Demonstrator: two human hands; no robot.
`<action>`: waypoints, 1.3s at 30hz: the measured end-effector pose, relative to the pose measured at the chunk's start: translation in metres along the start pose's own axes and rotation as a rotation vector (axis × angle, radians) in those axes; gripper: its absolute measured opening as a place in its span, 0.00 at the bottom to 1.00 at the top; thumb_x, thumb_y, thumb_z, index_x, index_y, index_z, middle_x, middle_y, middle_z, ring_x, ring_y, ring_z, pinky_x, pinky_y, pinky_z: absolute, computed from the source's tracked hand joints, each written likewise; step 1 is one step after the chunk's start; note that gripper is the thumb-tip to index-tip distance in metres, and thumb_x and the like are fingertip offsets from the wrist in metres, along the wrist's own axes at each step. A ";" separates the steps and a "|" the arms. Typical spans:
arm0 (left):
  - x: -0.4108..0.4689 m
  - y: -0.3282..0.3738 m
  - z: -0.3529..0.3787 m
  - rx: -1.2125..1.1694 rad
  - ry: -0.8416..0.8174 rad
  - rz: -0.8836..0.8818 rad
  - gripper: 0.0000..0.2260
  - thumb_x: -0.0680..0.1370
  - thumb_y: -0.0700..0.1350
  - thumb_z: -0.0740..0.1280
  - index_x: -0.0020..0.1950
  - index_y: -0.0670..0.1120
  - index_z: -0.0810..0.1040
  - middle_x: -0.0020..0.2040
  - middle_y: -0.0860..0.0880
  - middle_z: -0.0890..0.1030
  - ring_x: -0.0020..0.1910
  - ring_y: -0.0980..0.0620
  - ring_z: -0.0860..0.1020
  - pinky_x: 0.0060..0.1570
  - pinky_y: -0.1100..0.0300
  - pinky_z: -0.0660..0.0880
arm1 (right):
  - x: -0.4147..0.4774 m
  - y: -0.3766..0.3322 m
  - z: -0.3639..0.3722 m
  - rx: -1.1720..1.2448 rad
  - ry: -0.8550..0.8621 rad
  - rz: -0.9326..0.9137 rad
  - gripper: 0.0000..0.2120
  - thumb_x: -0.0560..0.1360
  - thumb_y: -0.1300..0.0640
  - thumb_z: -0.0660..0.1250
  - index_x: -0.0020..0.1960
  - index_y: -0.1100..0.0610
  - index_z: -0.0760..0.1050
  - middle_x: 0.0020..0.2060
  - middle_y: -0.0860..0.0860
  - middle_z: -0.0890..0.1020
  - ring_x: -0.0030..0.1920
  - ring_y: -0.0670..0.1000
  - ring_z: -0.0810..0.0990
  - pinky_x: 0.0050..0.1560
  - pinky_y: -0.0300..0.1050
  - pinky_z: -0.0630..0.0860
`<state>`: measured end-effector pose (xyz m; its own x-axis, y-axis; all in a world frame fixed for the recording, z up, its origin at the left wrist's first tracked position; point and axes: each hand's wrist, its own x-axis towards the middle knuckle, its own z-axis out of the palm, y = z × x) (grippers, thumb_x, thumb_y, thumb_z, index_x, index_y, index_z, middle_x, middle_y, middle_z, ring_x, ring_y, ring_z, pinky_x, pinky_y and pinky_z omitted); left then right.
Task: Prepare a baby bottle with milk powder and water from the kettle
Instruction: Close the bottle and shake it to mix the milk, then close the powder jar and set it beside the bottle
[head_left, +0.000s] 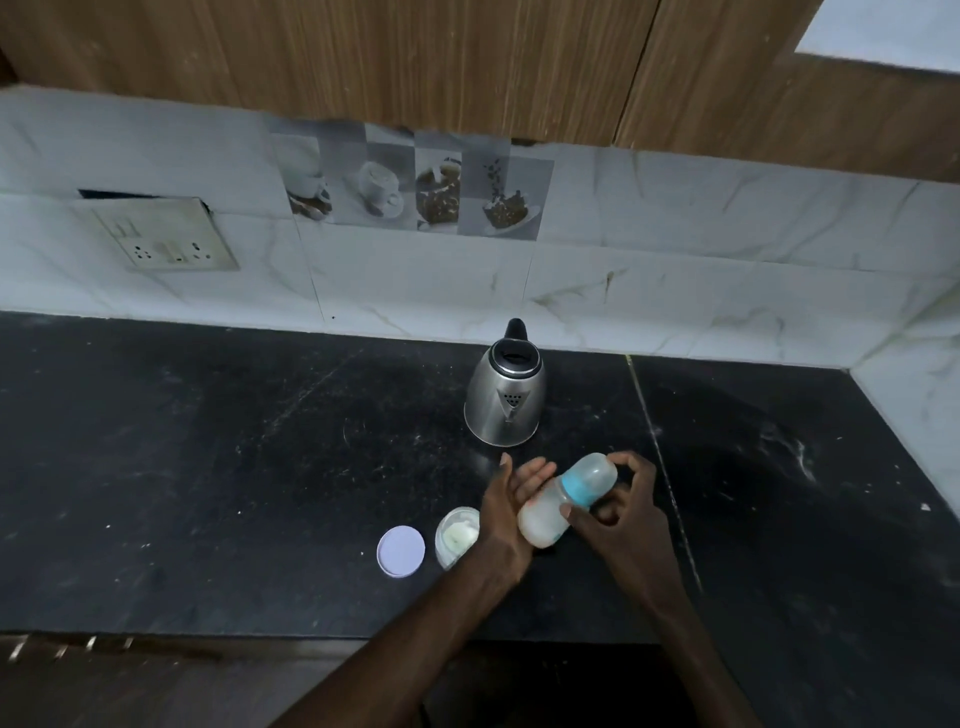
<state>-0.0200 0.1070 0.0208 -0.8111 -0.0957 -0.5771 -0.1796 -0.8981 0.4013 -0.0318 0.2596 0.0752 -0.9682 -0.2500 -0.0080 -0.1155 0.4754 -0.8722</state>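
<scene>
The baby bottle (566, 501) is tilted between both hands above the counter (208, 467), near its front edge, capped end pointing away toward the kettle (505, 397). The left hand (511, 512) lies open, fingers straight, palm against the bottle's cloudy body. The right hand (621, 512) curls loosely round the blue collar and clear cap. Left of the hands, an open jar (456, 535) of pale powder, its lid (400, 551) flat just beside it.
</scene>
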 end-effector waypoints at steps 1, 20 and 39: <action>0.000 0.003 -0.003 0.073 0.037 0.057 0.22 0.87 0.56 0.58 0.62 0.40 0.82 0.64 0.41 0.84 0.66 0.42 0.81 0.75 0.43 0.71 | -0.001 0.003 0.003 -0.009 0.022 0.005 0.36 0.69 0.55 0.83 0.65 0.39 0.63 0.47 0.46 0.86 0.43 0.44 0.85 0.47 0.42 0.81; 0.005 0.060 -0.157 1.608 0.370 0.322 0.39 0.70 0.50 0.72 0.80 0.46 0.68 0.76 0.44 0.73 0.76 0.41 0.70 0.74 0.49 0.68 | -0.010 0.099 0.084 -0.497 -0.077 0.085 0.35 0.74 0.42 0.75 0.74 0.46 0.62 0.68 0.51 0.79 0.60 0.58 0.83 0.54 0.56 0.81; 0.015 0.037 -0.179 2.089 0.495 0.187 0.30 0.72 0.51 0.72 0.73 0.51 0.70 0.72 0.46 0.67 0.70 0.41 0.68 0.60 0.45 0.77 | -0.041 0.092 0.092 -0.661 -0.005 0.059 0.31 0.75 0.56 0.72 0.73 0.48 0.61 0.71 0.50 0.71 0.48 0.56 0.86 0.38 0.53 0.81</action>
<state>0.0613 -0.0047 -0.1001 -0.7764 -0.4883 -0.3985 -0.6044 0.7561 0.2511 0.0173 0.2361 -0.0497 -0.9763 -0.2106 -0.0503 -0.1753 0.9053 -0.3869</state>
